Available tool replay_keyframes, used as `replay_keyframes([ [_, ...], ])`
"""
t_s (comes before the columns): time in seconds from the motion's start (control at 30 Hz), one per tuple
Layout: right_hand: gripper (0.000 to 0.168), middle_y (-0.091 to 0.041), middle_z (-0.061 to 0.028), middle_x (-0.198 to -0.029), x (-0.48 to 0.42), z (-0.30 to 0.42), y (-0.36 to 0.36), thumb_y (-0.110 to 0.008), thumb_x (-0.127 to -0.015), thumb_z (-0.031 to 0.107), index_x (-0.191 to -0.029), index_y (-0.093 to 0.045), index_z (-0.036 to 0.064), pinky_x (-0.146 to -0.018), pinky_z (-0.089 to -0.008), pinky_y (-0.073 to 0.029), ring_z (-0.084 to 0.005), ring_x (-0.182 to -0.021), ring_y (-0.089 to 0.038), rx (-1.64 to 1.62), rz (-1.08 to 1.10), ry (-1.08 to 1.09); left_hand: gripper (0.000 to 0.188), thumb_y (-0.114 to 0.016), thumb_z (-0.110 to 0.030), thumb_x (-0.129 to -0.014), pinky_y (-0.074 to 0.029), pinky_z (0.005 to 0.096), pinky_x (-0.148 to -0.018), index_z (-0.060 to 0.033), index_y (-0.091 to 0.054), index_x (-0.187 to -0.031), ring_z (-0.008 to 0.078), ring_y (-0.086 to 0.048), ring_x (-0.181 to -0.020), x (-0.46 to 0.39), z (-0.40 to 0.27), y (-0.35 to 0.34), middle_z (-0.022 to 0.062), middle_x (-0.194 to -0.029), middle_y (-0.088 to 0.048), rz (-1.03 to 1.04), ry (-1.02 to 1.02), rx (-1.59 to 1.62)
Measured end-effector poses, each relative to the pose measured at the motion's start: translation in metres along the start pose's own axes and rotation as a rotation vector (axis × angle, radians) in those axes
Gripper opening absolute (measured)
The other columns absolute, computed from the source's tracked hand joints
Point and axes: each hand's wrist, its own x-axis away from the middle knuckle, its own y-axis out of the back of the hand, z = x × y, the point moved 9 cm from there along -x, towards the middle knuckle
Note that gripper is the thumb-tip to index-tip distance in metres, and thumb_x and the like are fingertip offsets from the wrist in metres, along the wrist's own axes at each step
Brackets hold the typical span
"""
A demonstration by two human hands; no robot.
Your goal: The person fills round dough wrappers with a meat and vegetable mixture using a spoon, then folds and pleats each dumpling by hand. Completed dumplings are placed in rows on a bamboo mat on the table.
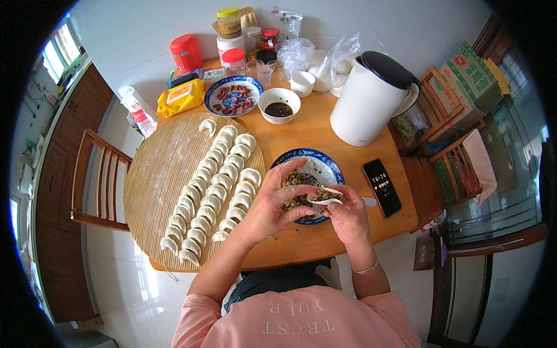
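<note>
Over the table, my right hand [350,213] pinches a folded dumpling wrapper [325,202] between thumb and fingers. Its top gapes, and chopped filling shows inside. My left hand [276,198] is at the wrapper's left end, thumb and fingers spread; an index fingertip meets or nearly meets the edge. Beneath both hands, a blue-rimmed plate [328,167] carries more chopped filling [298,178], partly hidden by the left hand. A pale utensil handle [370,201] sticks out past the right fingers. Left of my hands, rows of shaped dumplings [211,202] rest on a round slatted mat [150,174].
A white electric kettle [361,104] and a phone [382,187] stand and lie to the right. Behind are a bowl of dark sauce [279,108], a plate of red dried fruit [233,93], yellow wipes [180,96] and several jars [229,26]. Wooden chairs [102,182] flank the table.
</note>
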Motion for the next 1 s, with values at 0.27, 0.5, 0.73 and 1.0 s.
replay_keyframes([
  [0.27,0.034,-0.060,-0.0138,-0.097,0.002,-0.002,-0.009,-0.064,-0.073,-0.002,-0.105,-0.052,-0.001,-0.063,-0.0254,-0.053,-0.0206,-0.078,-0.063,-0.006,0.008,-0.021,0.041,-0.070,-0.032,-0.067,-0.030,0.0425,-0.097,-0.0131,-0.062,-0.103,0.0344,-0.036,-0.118,-0.005,-0.021,-0.005,0.0176,-0.131,-0.036,0.101,-0.138,-0.143],
  [0.5,0.035,-0.060,-0.0151,-0.097,0.004,-0.005,-0.007,-0.064,-0.073,-0.001,-0.105,-0.052,-0.001,-0.062,-0.0248,-0.053,-0.0218,-0.077,-0.063,-0.130,0.039,-0.005,0.038,-0.071,-0.028,-0.067,-0.032,0.0421,-0.095,-0.0102,-0.062,-0.100,0.0343,-0.038,-0.116,0.001,-0.012,0.017,0.0169,-0.127,-0.038,-0.028,-0.012,-0.058],
  [0.73,0.033,-0.060,-0.0149,-0.098,0.002,-0.005,-0.010,-0.063,-0.073,-0.004,-0.105,-0.053,-0.001,-0.065,-0.0252,-0.053,-0.0217,-0.081,-0.063,-0.123,0.064,0.012,0.039,-0.070,-0.029,-0.067,-0.029,0.0432,-0.097,-0.0107,-0.062,-0.100,0.0345,-0.036,-0.117,0.004,-0.016,0.009,0.0182,-0.129,-0.037,0.023,-0.032,-0.129],
  [1.0,0.033,-0.059,-0.0146,-0.101,0.003,0.000,-0.010,-0.062,-0.074,-0.005,-0.105,-0.052,-0.003,-0.067,-0.0257,-0.053,-0.0205,-0.082,-0.062,0.075,-0.011,0.056,0.039,-0.069,-0.027,-0.069,-0.031,0.0417,-0.096,-0.0102,-0.061,-0.103,0.0342,-0.036,-0.118,-0.007,-0.020,0.009,0.0177,-0.128,-0.038,0.014,-0.028,-0.116],
])
